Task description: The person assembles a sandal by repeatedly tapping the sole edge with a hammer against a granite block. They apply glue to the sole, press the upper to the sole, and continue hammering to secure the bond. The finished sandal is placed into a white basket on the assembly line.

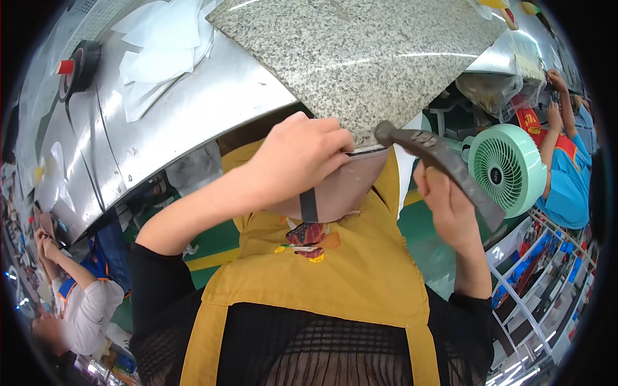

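Brown, the leather-like panel (360, 177) is lying against the near corner of the granite slab (360, 58), the left hand (299, 157) pinching its upper edge. Right of that corner, the right hand (447, 209) is gripping a hammer (463, 172), fingers curled tight. The panel is looking soft and light, needing an edge hold; the hammer, hefty, needing a handle grip.
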A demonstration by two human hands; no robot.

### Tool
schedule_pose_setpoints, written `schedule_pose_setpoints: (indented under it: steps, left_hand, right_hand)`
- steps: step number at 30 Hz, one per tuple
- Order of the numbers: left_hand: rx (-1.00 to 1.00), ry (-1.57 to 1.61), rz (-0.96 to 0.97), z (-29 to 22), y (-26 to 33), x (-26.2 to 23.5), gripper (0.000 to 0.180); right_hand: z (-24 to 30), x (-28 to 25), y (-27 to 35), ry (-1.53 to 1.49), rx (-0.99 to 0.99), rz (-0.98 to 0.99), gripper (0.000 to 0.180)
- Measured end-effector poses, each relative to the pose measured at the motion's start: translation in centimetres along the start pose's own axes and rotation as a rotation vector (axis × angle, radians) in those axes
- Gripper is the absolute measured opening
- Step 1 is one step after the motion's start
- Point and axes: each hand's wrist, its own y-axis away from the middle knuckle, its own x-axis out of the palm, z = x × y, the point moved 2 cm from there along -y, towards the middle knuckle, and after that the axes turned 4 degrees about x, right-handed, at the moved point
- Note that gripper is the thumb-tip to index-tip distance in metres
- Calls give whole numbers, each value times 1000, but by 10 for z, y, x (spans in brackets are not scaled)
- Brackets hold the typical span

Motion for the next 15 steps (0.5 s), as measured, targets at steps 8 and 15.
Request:
schedule_pose_setpoints:
  steps: [8,15]
  left_hand:
    - [35,-46,29,-12,-28,4,10]
    - [110,-215,-54,-12,-18,13,10]
  right_hand:
    - [5,-11,-2,35,-134,-48,22]
    - [-4,3,-9,227,-210,-22,17]
